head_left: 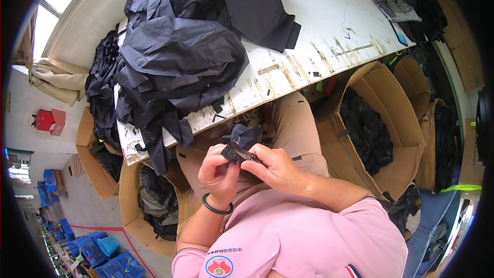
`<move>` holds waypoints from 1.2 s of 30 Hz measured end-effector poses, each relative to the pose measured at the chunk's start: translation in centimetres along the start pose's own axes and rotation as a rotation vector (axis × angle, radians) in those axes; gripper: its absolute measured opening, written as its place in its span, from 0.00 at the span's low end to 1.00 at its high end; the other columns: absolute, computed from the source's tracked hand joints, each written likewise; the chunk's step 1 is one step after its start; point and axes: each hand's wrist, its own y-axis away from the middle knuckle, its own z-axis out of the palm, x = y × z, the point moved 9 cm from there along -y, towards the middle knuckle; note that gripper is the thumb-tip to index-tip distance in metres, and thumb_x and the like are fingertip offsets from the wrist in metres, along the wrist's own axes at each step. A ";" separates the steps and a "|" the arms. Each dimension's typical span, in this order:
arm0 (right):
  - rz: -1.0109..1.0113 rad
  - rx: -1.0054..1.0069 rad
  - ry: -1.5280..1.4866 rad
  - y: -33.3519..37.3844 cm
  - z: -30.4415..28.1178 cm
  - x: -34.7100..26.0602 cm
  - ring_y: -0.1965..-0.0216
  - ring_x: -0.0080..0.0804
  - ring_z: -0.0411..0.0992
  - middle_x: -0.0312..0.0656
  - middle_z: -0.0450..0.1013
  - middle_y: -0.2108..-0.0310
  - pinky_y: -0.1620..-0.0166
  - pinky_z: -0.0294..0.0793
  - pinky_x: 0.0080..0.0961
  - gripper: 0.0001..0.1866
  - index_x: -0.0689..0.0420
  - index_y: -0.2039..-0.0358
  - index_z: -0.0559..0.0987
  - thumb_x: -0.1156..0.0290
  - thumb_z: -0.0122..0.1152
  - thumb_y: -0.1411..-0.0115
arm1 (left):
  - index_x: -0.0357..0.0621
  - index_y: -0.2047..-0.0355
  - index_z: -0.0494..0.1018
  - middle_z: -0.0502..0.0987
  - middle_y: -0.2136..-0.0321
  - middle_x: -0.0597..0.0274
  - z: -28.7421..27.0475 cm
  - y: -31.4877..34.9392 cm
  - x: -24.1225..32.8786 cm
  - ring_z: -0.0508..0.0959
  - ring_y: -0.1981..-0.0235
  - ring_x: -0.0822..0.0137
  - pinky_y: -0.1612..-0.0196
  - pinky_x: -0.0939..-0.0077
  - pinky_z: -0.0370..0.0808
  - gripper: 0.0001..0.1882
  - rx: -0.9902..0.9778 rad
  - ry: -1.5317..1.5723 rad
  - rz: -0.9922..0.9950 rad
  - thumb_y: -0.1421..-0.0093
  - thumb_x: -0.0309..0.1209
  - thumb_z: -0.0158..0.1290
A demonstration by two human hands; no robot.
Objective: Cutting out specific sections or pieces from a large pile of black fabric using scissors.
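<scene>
My left hand (217,174), with a dark bangle at the wrist, pinches a small piece of black fabric (244,137) above my lap. Closed around a pair of small dark thread snips (249,156), my right hand (278,169) brings the blades against the fabric beside the left fingertips. Whether the blades are apart or together is too small to tell. A large heap of black fabric (180,54) lies on the white table (319,25) in front of me, some of it hanging over the near edge.
An open cardboard box (393,118) with black fabric stands right of my knees. Another cardboard box (129,211) with dark cloth is at the left. Blue plastic crates (121,266) sit on the floor farther left. Small black scraps and tape marks line the table's edge.
</scene>
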 end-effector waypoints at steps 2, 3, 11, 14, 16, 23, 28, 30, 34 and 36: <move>0.014 -0.009 -0.009 0.0 0.1 0.1 0.82 0.43 0.69 0.45 0.68 0.83 0.77 0.67 0.33 0.16 0.58 0.68 0.72 0.58 0.59 0.39 | 0.39 0.69 0.69 0.77 0.65 0.56 0.0 0.1 -0.1 0.73 0.62 0.62 0.54 0.69 0.69 0.14 -0.005 0.003 -0.004 0.53 0.09 0.52; -0.009 0.002 -0.003 0.0 0.1 0.0 0.82 0.44 0.69 0.46 0.69 0.83 0.77 0.67 0.34 0.16 0.59 0.68 0.72 0.58 0.59 0.39 | 0.39 0.69 0.69 0.77 0.65 0.56 0.0 0.0 -0.1 0.73 0.62 0.62 0.54 0.69 0.69 0.14 -0.005 0.003 -0.003 0.53 0.09 0.52; -0.033 0.008 0.016 0.1 -0.1 -0.4 0.80 0.45 0.71 0.46 0.70 0.81 0.76 0.68 0.33 0.15 0.59 0.68 0.71 0.58 0.58 0.38 | 0.40 0.69 0.70 0.79 0.66 0.55 0.6 -0.3 0.6 0.74 0.64 0.62 0.57 0.69 0.69 0.14 -0.092 -0.050 0.050 0.54 0.09 0.53; 0.015 -0.008 0.011 0.2 -0.3 -0.3 0.80 0.44 0.71 0.46 0.70 0.81 0.75 0.69 0.33 0.16 0.59 0.67 0.71 0.58 0.58 0.38 | 0.39 0.69 0.70 0.79 0.66 0.55 0.5 -0.1 0.4 0.74 0.65 0.62 0.57 0.69 0.69 0.14 -0.102 -0.045 0.039 0.54 0.09 0.53; 0.024 -0.033 0.014 0.3 0.0 -0.2 0.80 0.43 0.71 0.46 0.70 0.81 0.75 0.69 0.33 0.17 0.60 0.67 0.71 0.56 0.58 0.38 | 0.39 0.69 0.70 0.78 0.66 0.55 0.5 0.0 0.4 0.74 0.65 0.62 0.57 0.69 0.69 0.13 -0.089 -0.049 0.030 0.53 0.10 0.53; -0.027 0.002 0.005 0.3 0.2 -0.1 0.80 0.43 0.71 0.46 0.70 0.81 0.75 0.69 0.33 0.18 0.60 0.67 0.70 0.56 0.58 0.38 | 0.39 0.70 0.70 0.77 0.68 0.57 0.7 0.0 0.3 0.73 0.66 0.63 0.58 0.69 0.69 0.13 -0.090 -0.017 0.011 0.54 0.09 0.53; 0.010 0.009 -0.028 0.3 0.0 0.2 0.81 0.45 0.69 0.46 0.70 0.81 0.76 0.68 0.34 0.17 0.60 0.69 0.71 0.57 0.59 0.39 | 0.39 0.70 0.70 0.78 0.68 0.57 0.7 0.0 0.5 0.73 0.66 0.63 0.59 0.70 0.69 0.15 -0.103 -0.042 0.032 0.55 0.08 0.52; 0.021 0.019 -0.010 0.5 -0.2 0.7 0.82 0.40 0.68 0.45 0.69 0.82 0.76 0.67 0.33 0.17 0.60 0.70 0.71 0.57 0.60 0.39 | 0.39 0.70 0.70 0.78 0.68 0.56 0.7 -0.2 0.8 0.73 0.66 0.63 0.59 0.70 0.69 0.15 -0.112 -0.064 0.047 0.55 0.08 0.52; 0.068 0.037 -0.093 0.6 -0.9 0.8 0.82 0.25 0.61 0.39 0.64 0.84 0.77 0.63 0.27 0.17 0.60 0.71 0.72 0.58 0.61 0.40 | 0.38 0.70 0.70 0.78 0.68 0.56 0.7 -0.4 -0.3 0.74 0.66 0.65 0.60 0.72 0.69 0.13 -0.182 0.055 -0.080 0.54 0.09 0.51; 0.107 -0.053 -0.100 0.5 -1.4 1.1 0.79 0.21 0.60 0.35 0.64 0.81 0.75 0.62 0.24 0.16 0.60 0.71 0.71 0.60 0.61 0.39 | 0.37 0.71 0.70 0.77 0.68 0.57 0.4 -0.5 -0.8 0.74 0.66 0.66 0.60 0.74 0.70 0.12 -0.198 0.120 -0.161 0.53 0.09 0.51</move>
